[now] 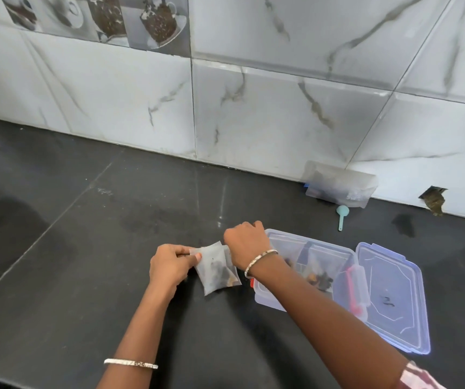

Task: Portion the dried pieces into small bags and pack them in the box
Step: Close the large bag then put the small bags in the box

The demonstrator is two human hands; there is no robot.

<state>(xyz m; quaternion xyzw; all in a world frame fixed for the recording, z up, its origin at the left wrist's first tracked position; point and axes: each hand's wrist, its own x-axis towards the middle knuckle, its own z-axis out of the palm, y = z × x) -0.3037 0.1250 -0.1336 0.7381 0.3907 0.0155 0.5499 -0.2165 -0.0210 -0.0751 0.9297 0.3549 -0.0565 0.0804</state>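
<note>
Small bag [216,269], translucent, sits between the two hands over the dark counter [113,248], with dried pieces [223,273] gathered in its lower half. Its top edge spans from hand to hand. Its long axis runs from that edge back toward the person, tilted a little to the right.

The left hand [169,266] pinches the top left corner between thumb and curled fingers. The right hand [246,242] is curled over the top right corner and looks to be gripping it, but its fingertips are hidden beneath the back of the hand.

The clear box [268,297] lies just beside the right hand, on its outer side, and the right forearm crosses above its near corner. Its hinged lid [391,299] lies open flat, further out. The right hand is the nearer one, so a short carry to the right should bring the bag over the box.

Inside the box, dark contents show through the walls, probably filled bags, though the forearm covers part of them. Whether the bag's mouth is sealed cannot be made out. Beyond the right hand, near the wall, lie a teal scoop [341,214] and a larger bag [338,186].
</note>
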